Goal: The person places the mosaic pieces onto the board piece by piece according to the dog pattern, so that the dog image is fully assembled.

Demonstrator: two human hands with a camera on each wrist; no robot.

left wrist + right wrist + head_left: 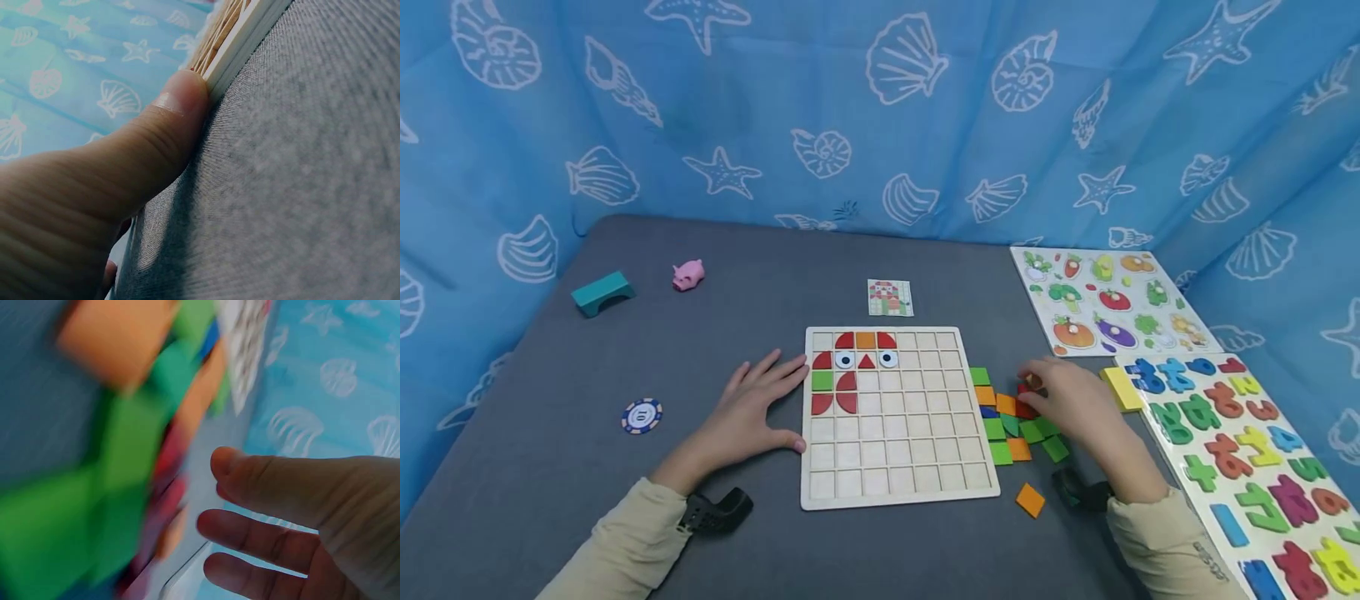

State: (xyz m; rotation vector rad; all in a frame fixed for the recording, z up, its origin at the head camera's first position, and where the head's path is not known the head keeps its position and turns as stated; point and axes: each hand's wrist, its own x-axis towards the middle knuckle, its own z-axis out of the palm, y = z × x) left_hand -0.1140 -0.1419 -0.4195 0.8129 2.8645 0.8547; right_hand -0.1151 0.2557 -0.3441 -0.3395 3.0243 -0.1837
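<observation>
A wooden grid board [916, 452] lies flat in the middle of the head view, with red, orange, green and eye-printed tiles [845, 359] in its upper left squares. At its left edge my left hand [748, 410] is spread, the thumb [181, 94] touching the board's side in the left wrist view. My right hand [1070, 402] hovers at the far side of a loose pile of coloured tiles [1009, 427] right of the board. Its thumb [256, 478] and fingers are apart with nothing between them in the right wrist view, beside blurred red tiles [169, 453].
A small picture card [890, 297] lies behind the board. On the right are a vegetable puzzle [1030, 321], a number puzzle [1217, 521] and a yellow block [1122, 389]. A teal arch block [602, 292], pink pig [688, 274] and poker chip [642, 416] are leftward. One orange tile [1031, 500] lies apart.
</observation>
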